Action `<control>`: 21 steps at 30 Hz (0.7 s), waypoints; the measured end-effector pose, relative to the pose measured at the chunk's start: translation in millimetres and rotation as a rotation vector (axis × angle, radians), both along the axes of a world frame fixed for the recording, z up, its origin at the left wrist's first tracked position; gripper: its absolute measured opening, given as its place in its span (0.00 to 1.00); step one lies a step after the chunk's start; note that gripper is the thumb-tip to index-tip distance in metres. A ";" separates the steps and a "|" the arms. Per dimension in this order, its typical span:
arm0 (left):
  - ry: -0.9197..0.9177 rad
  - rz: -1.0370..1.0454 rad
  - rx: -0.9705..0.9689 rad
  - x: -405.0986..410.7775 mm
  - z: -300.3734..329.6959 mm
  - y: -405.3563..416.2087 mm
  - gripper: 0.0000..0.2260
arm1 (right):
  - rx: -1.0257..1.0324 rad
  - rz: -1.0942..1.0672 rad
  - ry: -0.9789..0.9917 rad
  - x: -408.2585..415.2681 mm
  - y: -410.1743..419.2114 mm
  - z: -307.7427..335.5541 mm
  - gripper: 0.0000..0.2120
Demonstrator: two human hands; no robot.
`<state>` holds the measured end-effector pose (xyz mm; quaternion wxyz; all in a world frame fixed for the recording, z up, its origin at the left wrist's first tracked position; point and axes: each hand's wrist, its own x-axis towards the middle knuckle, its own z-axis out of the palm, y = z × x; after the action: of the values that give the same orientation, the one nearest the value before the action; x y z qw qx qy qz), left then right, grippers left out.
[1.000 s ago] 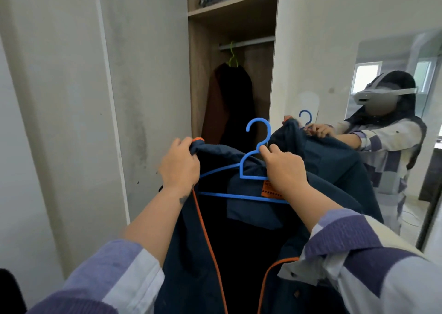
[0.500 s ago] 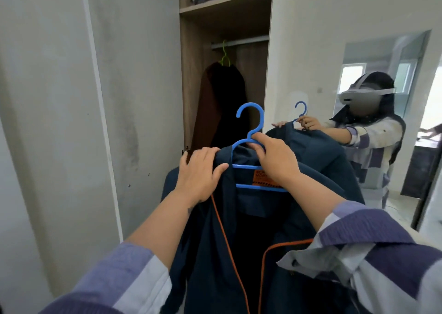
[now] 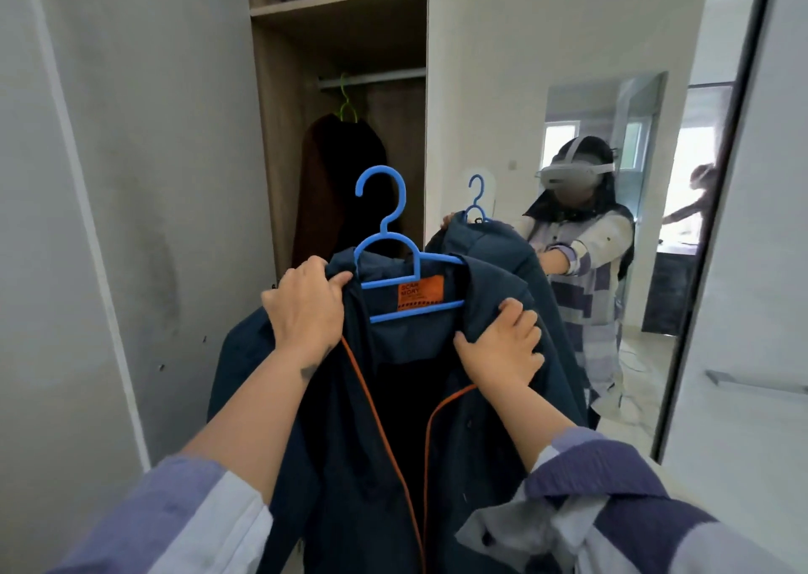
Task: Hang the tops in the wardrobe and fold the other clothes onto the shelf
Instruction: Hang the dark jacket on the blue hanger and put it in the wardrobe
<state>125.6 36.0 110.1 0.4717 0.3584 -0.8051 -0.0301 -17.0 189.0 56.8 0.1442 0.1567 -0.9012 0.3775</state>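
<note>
A navy jacket (image 3: 363, 433) with orange piping and an orange neck label hangs on a blue plastic hanger (image 3: 389, 241), held up in front of the open wardrobe. My left hand (image 3: 306, 307) grips the jacket's left shoulder by the collar. My right hand (image 3: 498, 346) grips the right shoulder fabric lower down. Behind the hook, the wardrobe rail (image 3: 371, 78) carries a green hanger (image 3: 347, 101) with a dark garment (image 3: 336, 184).
A wooden shelf (image 3: 336, 0) above the rail holds dark bundled items. The grey wardrobe door (image 3: 131, 180) stands open on the left. On the right a mirror (image 3: 612, 105) on the white panel reflects me and the jacket.
My right hand left the hanger neck and dropped to grip the jacket's right shoulder. My left hand closed on the left shoulder. Both shoulders now sit on the hanger.
</note>
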 end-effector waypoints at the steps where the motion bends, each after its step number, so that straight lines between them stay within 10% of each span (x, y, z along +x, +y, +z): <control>1: 0.012 0.002 -0.002 2.4 -0.3 -1.6 0.13 | -0.051 0.034 -0.073 -2.8 -0.6 0.4 0.26; 14: -0.028 0.056 0.008 14.5 -21.6 -14.4 0.09 | -0.355 0.522 0.256 26.1 -34.3 94.5 0.19; 21: 0.148 0.018 0.143 17.9 -9.8 -33.4 0.12 | -0.020 0.498 0.545 30.4 -24.7 37.2 0.18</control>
<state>143.6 2.5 100.3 0.5036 0.3952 -0.7604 -0.1094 13.4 164.3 94.0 0.2843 0.4645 -0.7602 0.3543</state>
